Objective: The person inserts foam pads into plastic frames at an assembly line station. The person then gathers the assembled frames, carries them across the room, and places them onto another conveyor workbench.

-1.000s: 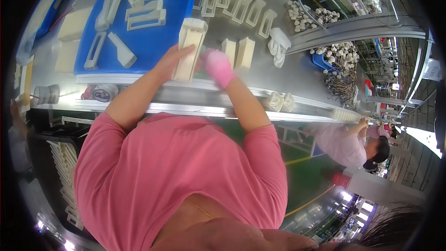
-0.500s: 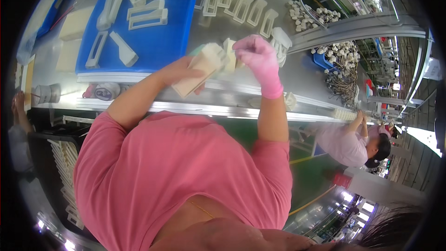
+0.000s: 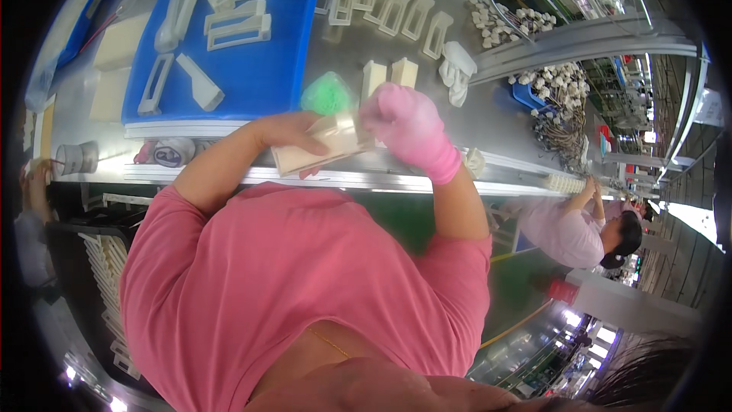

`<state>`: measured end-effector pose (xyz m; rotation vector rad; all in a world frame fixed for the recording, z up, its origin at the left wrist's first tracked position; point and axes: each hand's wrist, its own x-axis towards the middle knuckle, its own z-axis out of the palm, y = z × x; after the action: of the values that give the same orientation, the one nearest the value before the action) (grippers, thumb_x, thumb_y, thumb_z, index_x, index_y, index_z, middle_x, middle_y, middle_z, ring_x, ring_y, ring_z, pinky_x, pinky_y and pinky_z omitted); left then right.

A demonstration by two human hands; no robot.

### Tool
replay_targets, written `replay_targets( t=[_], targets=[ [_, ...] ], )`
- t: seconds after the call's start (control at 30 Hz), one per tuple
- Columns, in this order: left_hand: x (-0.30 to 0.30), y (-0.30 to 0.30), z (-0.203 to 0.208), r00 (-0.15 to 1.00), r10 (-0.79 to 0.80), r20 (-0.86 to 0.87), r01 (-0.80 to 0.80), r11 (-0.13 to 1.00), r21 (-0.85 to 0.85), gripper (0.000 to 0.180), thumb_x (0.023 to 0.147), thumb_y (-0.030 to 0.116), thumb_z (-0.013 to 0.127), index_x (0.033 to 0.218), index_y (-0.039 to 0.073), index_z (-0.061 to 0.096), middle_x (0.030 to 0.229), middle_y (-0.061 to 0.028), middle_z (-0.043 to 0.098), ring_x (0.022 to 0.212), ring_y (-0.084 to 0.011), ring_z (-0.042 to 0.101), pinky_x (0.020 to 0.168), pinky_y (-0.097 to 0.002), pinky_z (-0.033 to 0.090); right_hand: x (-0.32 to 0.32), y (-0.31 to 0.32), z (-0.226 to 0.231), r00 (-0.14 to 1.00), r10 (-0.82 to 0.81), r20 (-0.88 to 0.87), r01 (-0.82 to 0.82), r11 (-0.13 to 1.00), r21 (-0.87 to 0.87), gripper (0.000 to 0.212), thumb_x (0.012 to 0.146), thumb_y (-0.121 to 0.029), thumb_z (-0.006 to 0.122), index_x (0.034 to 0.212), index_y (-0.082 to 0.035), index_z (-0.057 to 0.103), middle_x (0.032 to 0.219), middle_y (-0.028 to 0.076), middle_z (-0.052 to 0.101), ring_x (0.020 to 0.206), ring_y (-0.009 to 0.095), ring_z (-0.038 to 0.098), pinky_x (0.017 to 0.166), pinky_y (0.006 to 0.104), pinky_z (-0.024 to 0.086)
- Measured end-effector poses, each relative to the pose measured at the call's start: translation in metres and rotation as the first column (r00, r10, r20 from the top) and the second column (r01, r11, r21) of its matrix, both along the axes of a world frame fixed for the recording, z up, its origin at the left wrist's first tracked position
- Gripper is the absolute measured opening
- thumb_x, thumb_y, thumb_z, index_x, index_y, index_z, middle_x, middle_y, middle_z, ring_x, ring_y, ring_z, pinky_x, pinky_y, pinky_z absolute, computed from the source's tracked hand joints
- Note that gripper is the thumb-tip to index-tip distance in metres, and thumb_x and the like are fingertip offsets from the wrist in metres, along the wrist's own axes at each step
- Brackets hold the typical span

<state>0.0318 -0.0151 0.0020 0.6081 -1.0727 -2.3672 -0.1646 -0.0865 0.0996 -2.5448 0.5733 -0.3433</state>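
My bare left hand is closed round a cream, box-like plastic part, held tilted above the bench's front edge. At that part's right end is my right hand, in a pink glove. Its fingers are curled together and somewhat blurred; whatever they pinch is hidden. Just beyond the held part lies a bright green, crumpled bundle. Two cream upright pieces stand behind my right hand, with a crumpled white glove farther right.
A blue tray with several pale plastic frames fills the bench's left. More frames stand in a row at the back. White connectors with cables are heaped at right. A co-worker sits farther right.
My right hand has come down and toward me, up to the held part. The part has turned more level in my left hand. The green bundle and upright pieces are now less covered.
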Motion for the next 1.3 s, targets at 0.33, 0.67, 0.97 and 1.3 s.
replay_targets(
  t=[0.33, 0.67, 0.97, 1.3],
  targets=[
    [-0.013, 0.001, -0.012, 0.906, 0.363, 0.217, -0.300, 0.913, -0.275, 0.033, 0.078, 0.023, 0.057, 0.099, 0.000, 0.047, 0.066, -0.0107, 0.057, 0.053, -0.0187, 0.058, 0.047, -0.0303, 0.048, 0.008, 0.016, -0.031, 0.943, -0.132, 0.306, 0.149, 0.988, -0.034, 0.036, 0.056, -0.014, 0.069, 0.087, -0.006, 0.052, 0.086, 0.010, 0.050, 0.077, 0.026, 0.051, 0.066, 0.0347, 0.042],
    [0.011, -0.011, 0.009, 0.906, 0.272, 0.325, -0.054, 0.835, -0.548, 0.035, 0.088, 0.027, 0.042, 0.110, 0.000, 0.044, 0.093, -0.0109, 0.055, 0.086, -0.0167, 0.055, 0.074, -0.0320, 0.046, -0.005, 0.021, -0.025, 0.925, -0.353, 0.144, 0.302, 0.910, 0.285, 0.059, 0.063, -0.020, 0.064, 0.117, -0.011, 0.043, 0.087, 0.009, 0.051, 0.083, 0.026, 0.051, 0.079, 0.0300, 0.041],
    [0.232, 0.007, -0.107, -0.279, 0.675, 0.683, 0.747, 0.600, -0.287, 0.046, 0.061, -0.006, 0.049, 0.104, 0.011, 0.051, 0.103, -0.0166, 0.048, 0.102, -0.0311, 0.045, 0.091, -0.0449, 0.030, -0.086, 0.015, -0.056, 0.342, -0.915, -0.214, 0.831, 0.401, -0.386, 0.037, 0.067, -0.036, 0.061, 0.082, -0.003, 0.056, 0.081, 0.015, 0.056, 0.081, 0.027, 0.055, 0.071, 0.0361, 0.042],
    [0.230, -0.006, -0.089, -0.073, 0.853, 0.517, 0.255, 0.517, -0.817, 0.031, 0.084, 0.027, 0.046, 0.100, 0.001, 0.048, 0.092, -0.0165, 0.056, 0.082, -0.0277, 0.054, 0.070, -0.0344, 0.043, -0.105, 0.010, -0.085, 0.320, -0.946, -0.059, 0.756, 0.292, -0.586, 0.045, 0.067, -0.034, 0.061, 0.100, -0.004, 0.051, 0.104, 0.017, 0.047, 0.096, 0.032, 0.044, 0.084, 0.0407, 0.032]
  ],
)
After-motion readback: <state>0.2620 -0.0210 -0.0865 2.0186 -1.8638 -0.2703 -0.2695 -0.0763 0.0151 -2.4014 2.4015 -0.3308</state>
